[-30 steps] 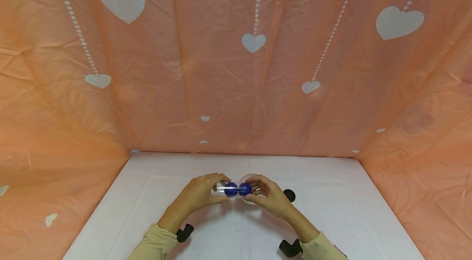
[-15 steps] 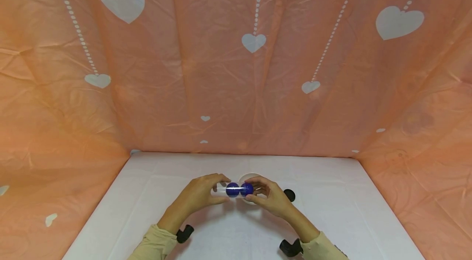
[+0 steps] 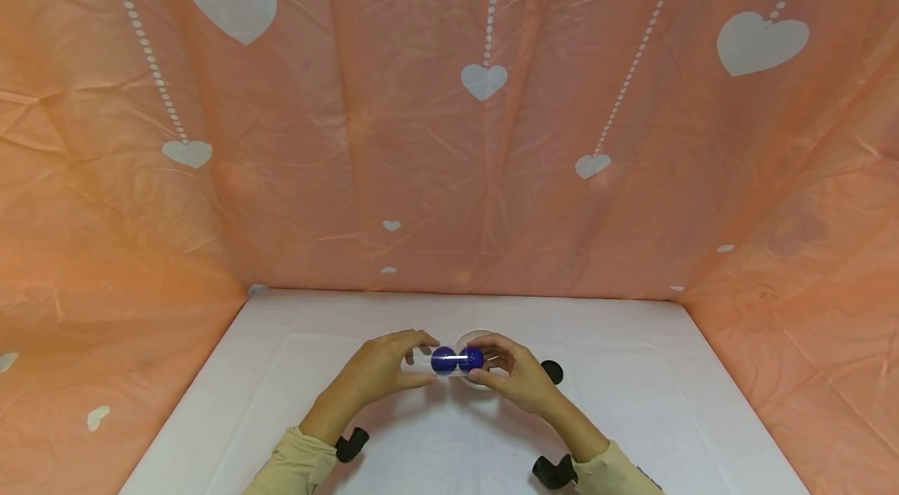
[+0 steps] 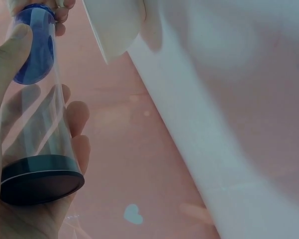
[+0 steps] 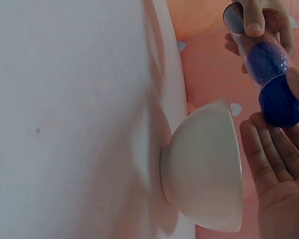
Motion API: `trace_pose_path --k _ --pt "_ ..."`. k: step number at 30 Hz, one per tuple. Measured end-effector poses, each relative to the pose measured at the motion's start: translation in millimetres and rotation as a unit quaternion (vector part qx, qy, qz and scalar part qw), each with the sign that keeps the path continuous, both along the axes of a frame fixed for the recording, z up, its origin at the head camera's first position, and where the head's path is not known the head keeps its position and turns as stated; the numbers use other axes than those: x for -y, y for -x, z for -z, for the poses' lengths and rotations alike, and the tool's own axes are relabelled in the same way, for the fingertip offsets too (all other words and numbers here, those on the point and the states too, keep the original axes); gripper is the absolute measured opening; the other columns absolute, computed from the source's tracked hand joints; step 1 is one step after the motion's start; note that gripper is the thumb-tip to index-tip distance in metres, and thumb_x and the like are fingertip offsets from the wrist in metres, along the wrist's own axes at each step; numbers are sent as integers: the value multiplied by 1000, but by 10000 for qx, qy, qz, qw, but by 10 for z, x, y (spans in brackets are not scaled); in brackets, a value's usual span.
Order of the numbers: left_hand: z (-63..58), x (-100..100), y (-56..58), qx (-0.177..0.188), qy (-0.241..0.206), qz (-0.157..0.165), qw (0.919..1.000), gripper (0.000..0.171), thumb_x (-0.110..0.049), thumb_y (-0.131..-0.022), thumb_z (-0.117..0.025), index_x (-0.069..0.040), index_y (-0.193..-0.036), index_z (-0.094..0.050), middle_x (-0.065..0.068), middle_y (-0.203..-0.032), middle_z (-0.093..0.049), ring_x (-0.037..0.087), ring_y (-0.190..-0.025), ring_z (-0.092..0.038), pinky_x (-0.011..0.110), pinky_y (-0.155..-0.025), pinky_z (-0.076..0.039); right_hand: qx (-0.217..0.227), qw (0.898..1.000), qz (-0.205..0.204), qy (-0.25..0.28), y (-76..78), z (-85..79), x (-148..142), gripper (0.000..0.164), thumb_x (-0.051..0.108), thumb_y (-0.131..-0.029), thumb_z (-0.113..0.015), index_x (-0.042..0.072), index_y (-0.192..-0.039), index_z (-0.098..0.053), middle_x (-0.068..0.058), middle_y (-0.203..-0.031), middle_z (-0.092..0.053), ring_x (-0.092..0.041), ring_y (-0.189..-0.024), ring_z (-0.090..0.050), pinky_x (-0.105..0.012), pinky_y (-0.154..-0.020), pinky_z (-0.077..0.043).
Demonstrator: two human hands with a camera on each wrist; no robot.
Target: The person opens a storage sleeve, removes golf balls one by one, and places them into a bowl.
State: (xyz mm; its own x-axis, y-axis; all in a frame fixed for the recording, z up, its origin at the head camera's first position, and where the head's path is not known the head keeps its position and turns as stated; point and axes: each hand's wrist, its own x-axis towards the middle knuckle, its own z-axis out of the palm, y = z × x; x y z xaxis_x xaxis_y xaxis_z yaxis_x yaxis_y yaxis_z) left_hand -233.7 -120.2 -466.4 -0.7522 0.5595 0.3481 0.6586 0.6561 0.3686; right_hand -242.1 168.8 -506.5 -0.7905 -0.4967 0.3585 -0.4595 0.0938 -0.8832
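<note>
Above the table, my left hand (image 3: 382, 364) grips a clear tube (image 4: 37, 119) with a dark cap (image 4: 42, 184) on its left end. Two blue balls are lined up toward the tube's right end. The inner ball (image 5: 266, 62) sits within the tube; the outer ball (image 5: 282, 103) bulges from its mouth. My right hand (image 3: 520, 376) is at that mouth, thumb and fingertips around the outer ball. In the right wrist view its other fingers (image 5: 271, 149) extend below the ball. Whether the thumb also touches the tube's rim I cannot tell.
A white bowl (image 5: 204, 172) stands on the white-covered table (image 3: 449, 440), just behind and below the right hand. A black disc (image 3: 552, 372) lies right of it. Dark wrist-worn devices hang by both forearms. An orange curtain (image 3: 421, 167) with hearts encloses the back and sides.
Both blue balls have shifted slightly to the right along the tube, toward the right hand. The hands and the tube have hardly moved.
</note>
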Motion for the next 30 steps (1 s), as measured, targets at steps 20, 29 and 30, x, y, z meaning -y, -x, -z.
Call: trace_pose_path --k 20,29,30 --pt "-5 19 -6 34 -64 -8 10000 49 -35 -86 -93 -21 -128 -72 -6 -113 -77 8 -87 -68 27 -71 -56 -41 9999 114 -18 12 7 -26 40 6 -96 -81 2 -133 -67 -16 -127 -71 -15 -105 -71 -29 -95 -59" --pt "4 28 -8 62 -121 9 9999 49 -34 -86 -93 -20 -128 -73 -5 -112 -78 9 -87 -68 27 -71 -55 -42 9998 200 -24 7 -7 -59 39 4 -97 -80 0 -133 -67 -18 -123 -72 -17 -105 -71 -28 -95 -58" --pt "8 30 -6 52 -133 15 9999 48 -34 -86 -93 -20 -128 -73 -5 -111 -77 9 -87 -68 27 -71 -55 -50 9997 218 -36 5 -13 -67 39 4 -97 -80 0 -133 -67 -18 -122 -72 -17 -105 -71 -28 -95 -58"
